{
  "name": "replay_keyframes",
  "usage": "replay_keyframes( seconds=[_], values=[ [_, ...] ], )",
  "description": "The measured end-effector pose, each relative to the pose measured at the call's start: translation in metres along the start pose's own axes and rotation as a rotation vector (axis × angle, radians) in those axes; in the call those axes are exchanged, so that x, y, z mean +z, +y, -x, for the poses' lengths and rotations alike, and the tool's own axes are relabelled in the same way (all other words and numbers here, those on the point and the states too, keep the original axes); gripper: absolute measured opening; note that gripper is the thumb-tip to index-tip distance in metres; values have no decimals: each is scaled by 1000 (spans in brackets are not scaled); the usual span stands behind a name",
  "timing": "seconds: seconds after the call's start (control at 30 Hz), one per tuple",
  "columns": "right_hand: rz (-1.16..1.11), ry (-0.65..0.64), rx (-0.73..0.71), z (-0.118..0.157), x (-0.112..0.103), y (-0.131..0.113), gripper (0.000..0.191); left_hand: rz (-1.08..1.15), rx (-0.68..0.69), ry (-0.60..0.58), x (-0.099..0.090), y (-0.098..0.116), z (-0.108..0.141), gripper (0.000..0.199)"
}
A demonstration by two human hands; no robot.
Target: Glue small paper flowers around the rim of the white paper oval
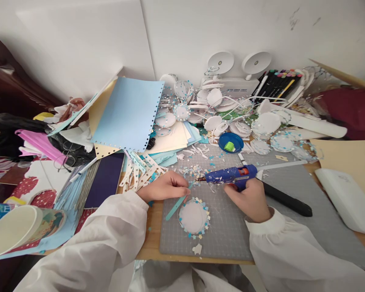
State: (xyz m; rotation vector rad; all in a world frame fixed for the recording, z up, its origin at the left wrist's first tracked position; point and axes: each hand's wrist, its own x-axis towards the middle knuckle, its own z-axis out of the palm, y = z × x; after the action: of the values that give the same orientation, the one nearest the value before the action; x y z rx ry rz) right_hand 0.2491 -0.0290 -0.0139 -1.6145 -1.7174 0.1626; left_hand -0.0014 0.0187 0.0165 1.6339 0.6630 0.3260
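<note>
My left hand [166, 186] is closed around slim teal tweezers [175, 207], which slant over the cutting mat. My right hand [248, 200] grips a blue hot glue gun [225, 175], its nozzle pointing left, close to the upper end of the tweezers. Anything tiny at the tips is too small to make out. Below my hands a round white disc [194, 217] lies on the grey cutting mat [228, 231], ringed with small blue and cream stars. A white scrap [197, 249] is just under it.
Small paper stars [190, 170] and punched strips [140, 170] litter the mat's far side. Behind are a blue lid [231, 142], piled star-ringed discs [266, 123], a white router [239, 86] and blue paper [129, 111]. A paper cup [21, 227] stands left; a black-handled tool [287, 198] lies right.
</note>
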Motion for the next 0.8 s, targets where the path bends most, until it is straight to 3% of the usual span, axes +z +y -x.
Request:
replay_keyframes(
  seconds=[0.43,0.8],
  values=[
    [7,18,2,-1,0,-2,33,6,17,-7,0,-1,0,30],
    [-15,71,129,-3,-3,-8,32,16,35,-16,0,-1,0,30]
  ],
)
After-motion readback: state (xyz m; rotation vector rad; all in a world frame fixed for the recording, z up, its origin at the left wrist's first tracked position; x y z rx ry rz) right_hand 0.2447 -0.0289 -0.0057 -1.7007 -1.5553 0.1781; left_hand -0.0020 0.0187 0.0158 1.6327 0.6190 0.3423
